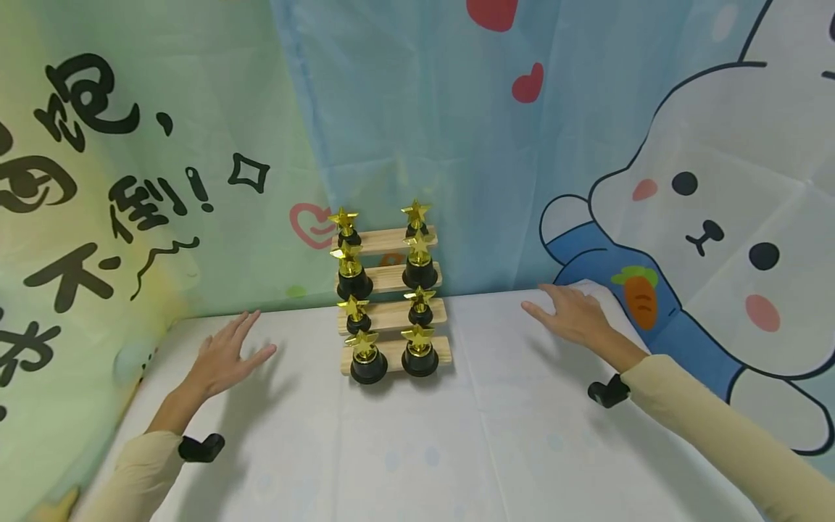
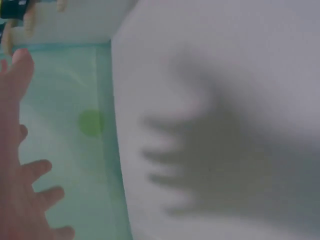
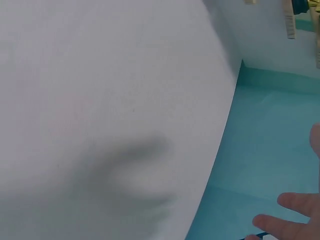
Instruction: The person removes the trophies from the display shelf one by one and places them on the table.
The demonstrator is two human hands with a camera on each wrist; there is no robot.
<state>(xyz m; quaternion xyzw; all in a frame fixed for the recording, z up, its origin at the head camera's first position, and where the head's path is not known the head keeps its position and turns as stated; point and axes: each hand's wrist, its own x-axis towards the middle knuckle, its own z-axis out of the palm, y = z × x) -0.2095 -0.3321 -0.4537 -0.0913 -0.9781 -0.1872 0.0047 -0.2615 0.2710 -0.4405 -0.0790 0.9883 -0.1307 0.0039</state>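
Note:
A stepped wooden rack stands at the back middle of the white table, with two small gold star trophies on each of its several shelves. On the lowest shelf are a left trophy and a right trophy, both with round black bases. My left hand is held over the table to the left of the rack, fingers spread, holding nothing. To the rack's right, my right hand is likewise stretched out with nothing in it. Each hand casts a shadow on the white cloth.
A white cloth covers the table. Behind it hangs a printed backdrop with a cartoon rabbit on the right and black lettering on the left. Black wrist mounts stick out at the left sleeve and right sleeve.

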